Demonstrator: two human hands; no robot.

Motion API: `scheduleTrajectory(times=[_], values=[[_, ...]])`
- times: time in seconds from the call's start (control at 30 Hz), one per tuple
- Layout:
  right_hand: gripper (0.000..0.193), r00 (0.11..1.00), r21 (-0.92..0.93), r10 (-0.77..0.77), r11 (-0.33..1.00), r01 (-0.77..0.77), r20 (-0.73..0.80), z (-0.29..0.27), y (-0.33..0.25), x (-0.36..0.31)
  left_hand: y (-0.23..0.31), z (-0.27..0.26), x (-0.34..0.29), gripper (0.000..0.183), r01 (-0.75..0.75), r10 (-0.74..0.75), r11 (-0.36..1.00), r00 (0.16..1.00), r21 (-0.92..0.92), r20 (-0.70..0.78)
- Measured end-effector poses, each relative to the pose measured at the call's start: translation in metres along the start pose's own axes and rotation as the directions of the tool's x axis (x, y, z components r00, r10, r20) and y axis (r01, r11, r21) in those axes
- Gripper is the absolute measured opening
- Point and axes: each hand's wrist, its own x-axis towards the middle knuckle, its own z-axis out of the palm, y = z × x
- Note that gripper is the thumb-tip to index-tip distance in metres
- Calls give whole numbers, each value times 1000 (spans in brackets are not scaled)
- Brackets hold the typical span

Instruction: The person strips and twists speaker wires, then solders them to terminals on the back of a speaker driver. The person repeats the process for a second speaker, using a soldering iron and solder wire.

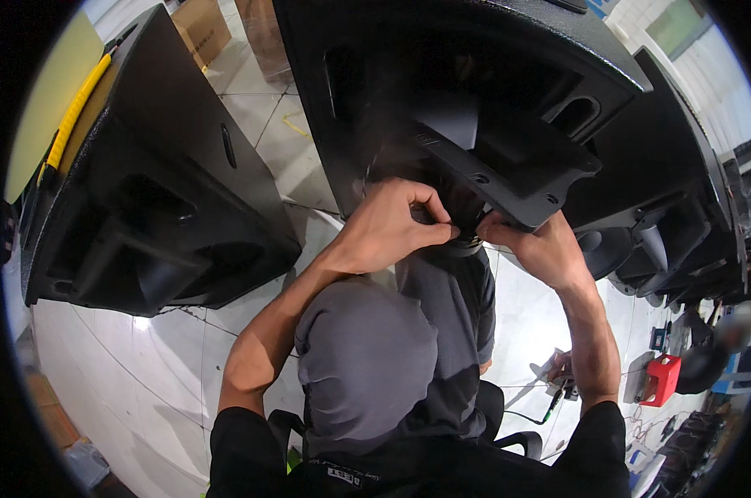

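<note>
Right in front of me stands a large black loudspeaker cabinet (309,91). A black speaker horn (508,178) sits tilted at its lower front, with a flat flange and screw holes. Just below the horn, a dark round part (461,245) shows between my hands. My left hand (392,224) is closed in a pinch beside this part, thumb and forefinger together; whatever is between them is too small to name. My right hand (541,253) is closed at the horn's lower corner, its thumb and finger reaching the same round part. The flange hides some of its fingers.
Another black loudspeaker cabinet (168,183) stands to the left, with a yellow-handled tool (77,108) on top. More loudspeaker cabinets (666,166) line the right. A red stool-like object (662,380) and a cabled tool (562,378) are on the tiled floor (126,357). Cardboard boxes (201,31) stand behind.
</note>
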Motion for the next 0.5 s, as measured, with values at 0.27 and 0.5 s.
scheduleTrajectory(times=[0.27,0.5], values=[[14,999,-218,41,975,-37,17,-1,0,10,-3,3,2,17,-69,70,997,997,36,-30],[15,981,-225,184,955,-192,-56,9,-19,10,4,-2,-2,15,-29,29,998,1000,47,-9]])
